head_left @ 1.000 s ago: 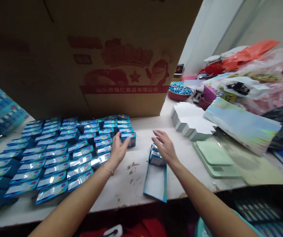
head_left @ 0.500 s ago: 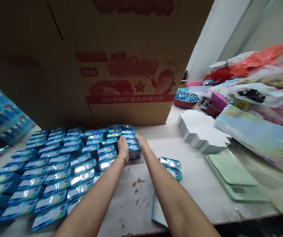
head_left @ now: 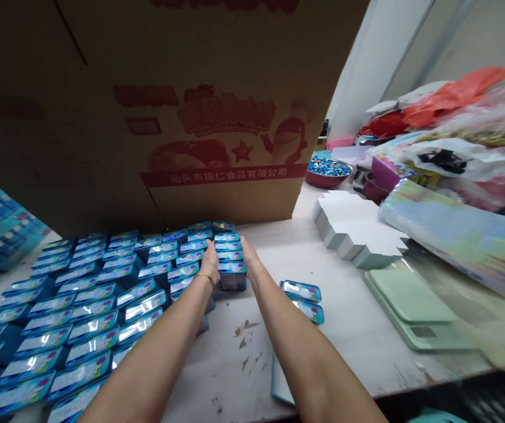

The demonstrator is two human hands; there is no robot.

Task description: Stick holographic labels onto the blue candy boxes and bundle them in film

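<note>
Several small blue boxes with shiny printed lids point(head_left: 229, 256) stand in a short column at the right end of a large group. My left hand point(head_left: 210, 261) is along the left side of this column, between it and the neighbouring boxes point(head_left: 186, 271). On the other side, my right hand point(head_left: 248, 252) lies against the column's right edge. The boxes are held between the two hands. The front box shows its side wall facing me. A bracelet is on my left wrist. Some fingertips are hidden behind the boxes.
A big printed cardboard carton point(head_left: 217, 200) walls off the back. To the right are two blue lidded boxes point(head_left: 301, 291), a stack of white cut cardboard point(head_left: 349, 220), a pale green scale point(head_left: 413, 305) and a bowl of blue-wrapped pieces point(head_left: 329, 168). Plastic bags point(head_left: 464, 129) are heaped beyond.
The camera view has turned slightly, so most things sit a little further left. Both hands remain on the same column of boxes; I see no clear shift of it against the carton.
</note>
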